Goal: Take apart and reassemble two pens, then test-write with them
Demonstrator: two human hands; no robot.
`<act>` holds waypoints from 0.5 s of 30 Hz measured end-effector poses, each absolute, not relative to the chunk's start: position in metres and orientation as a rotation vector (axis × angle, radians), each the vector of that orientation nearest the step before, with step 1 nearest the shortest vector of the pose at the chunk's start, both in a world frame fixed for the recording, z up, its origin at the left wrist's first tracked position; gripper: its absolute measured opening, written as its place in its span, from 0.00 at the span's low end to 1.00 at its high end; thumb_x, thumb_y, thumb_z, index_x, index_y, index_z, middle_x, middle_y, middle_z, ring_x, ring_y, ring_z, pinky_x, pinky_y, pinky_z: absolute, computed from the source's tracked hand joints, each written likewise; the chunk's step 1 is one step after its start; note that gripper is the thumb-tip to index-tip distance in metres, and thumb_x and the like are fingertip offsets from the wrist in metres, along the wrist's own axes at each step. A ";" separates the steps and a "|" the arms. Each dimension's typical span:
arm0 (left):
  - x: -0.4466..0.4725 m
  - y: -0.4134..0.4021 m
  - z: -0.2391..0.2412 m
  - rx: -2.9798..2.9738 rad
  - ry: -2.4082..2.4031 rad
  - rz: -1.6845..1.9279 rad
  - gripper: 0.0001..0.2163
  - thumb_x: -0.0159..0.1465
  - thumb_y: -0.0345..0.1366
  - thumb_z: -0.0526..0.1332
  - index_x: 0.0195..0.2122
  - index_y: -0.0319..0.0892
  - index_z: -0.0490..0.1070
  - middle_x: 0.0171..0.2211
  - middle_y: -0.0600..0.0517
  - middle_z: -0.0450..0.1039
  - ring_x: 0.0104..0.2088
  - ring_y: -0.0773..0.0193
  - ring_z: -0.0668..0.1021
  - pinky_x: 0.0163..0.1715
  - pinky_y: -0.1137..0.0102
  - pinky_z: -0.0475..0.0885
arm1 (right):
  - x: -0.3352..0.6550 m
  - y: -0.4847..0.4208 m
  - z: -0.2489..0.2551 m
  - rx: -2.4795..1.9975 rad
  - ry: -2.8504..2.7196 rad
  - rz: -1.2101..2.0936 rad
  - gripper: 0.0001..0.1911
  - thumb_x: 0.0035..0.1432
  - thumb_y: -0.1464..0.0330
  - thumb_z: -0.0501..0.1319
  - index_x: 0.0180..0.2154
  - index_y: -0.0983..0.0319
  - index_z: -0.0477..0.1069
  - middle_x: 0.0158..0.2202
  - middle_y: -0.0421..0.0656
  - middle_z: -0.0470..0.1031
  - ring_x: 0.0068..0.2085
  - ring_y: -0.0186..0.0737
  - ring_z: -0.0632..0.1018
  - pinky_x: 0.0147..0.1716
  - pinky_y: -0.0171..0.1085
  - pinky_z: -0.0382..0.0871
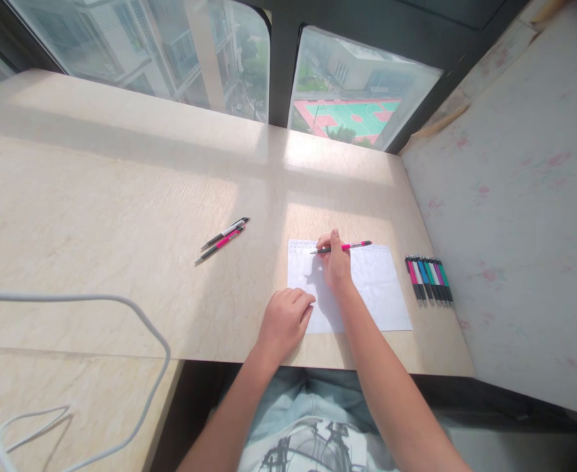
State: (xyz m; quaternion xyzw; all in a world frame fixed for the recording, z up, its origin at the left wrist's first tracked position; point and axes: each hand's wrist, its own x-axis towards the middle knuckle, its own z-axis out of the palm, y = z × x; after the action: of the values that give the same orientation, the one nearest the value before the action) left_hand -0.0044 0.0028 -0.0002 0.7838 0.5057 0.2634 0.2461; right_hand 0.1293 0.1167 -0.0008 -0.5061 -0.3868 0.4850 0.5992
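A white sheet of paper (372, 295) lies on the stone-topped surface before me, with rows of small marks along its top edge. My right hand (336, 262) is closed around a pink and black pen (357, 245), its tip pointing left near the upper left of the sheet. Palm down, my left hand (287, 318) rests over the paper's lower left edge, fingers loosely stretched and no object visible in it. What lies beneath that palm is hidden.
Left of the paper lie a white and black pen (227, 231) and a second pink pen (222, 245). Several coloured pens (429, 280) stand in a row by the right wall (524, 229). A pale cable (158, 334) loops at lower left. Windows (357, 92) border the back.
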 end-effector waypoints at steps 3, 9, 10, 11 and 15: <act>-0.004 0.003 0.000 2.129 1.389 0.722 0.06 0.66 0.31 0.56 0.40 0.45 0.72 0.37 0.50 0.76 0.39 0.59 0.75 0.42 0.62 0.67 | 0.139 0.099 0.008 -1.129 -0.752 1.264 0.17 0.57 0.52 0.62 0.33 0.59 0.70 0.19 0.31 0.57 0.19 0.29 0.60 0.18 0.31 0.53; -0.004 0.005 0.002 2.159 1.398 0.734 0.06 0.66 0.32 0.56 0.39 0.45 0.72 0.37 0.50 0.77 0.38 0.59 0.76 0.40 0.62 0.67 | 0.170 0.054 0.017 -1.205 -0.636 1.304 0.35 0.55 0.58 0.65 0.61 0.54 0.56 0.21 0.30 0.66 0.16 0.26 0.60 0.14 0.27 0.51; -0.005 0.006 0.003 2.162 1.403 0.740 0.06 0.65 0.31 0.56 0.38 0.45 0.72 0.36 0.50 0.77 0.38 0.59 0.76 0.41 0.62 0.68 | 0.175 0.050 0.017 -1.201 -0.623 1.291 0.35 0.55 0.59 0.65 0.61 0.55 0.55 0.21 0.30 0.66 0.16 0.26 0.60 0.14 0.26 0.51; -0.005 0.006 0.003 2.162 1.409 0.744 0.06 0.65 0.31 0.56 0.38 0.44 0.72 0.36 0.50 0.77 0.38 0.59 0.76 0.41 0.62 0.68 | 0.180 0.046 0.016 -1.194 -0.612 1.281 0.35 0.55 0.59 0.65 0.61 0.55 0.56 0.21 0.30 0.66 0.16 0.25 0.60 0.14 0.26 0.51; -0.005 0.007 0.003 2.166 1.419 0.739 0.06 0.65 0.32 0.56 0.38 0.45 0.72 0.37 0.50 0.78 0.39 0.58 0.77 0.41 0.63 0.68 | 0.195 0.037 0.015 -1.168 -0.584 1.240 0.31 0.56 0.61 0.64 0.59 0.55 0.59 0.20 0.29 0.63 0.15 0.25 0.58 0.14 0.25 0.50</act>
State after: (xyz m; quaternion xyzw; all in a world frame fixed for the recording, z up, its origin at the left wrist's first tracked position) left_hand -0.0053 0.0071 0.0030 0.7841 0.5138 0.2676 0.2226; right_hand 0.1949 0.0372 0.0154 -0.5082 -0.2543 0.5395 0.6214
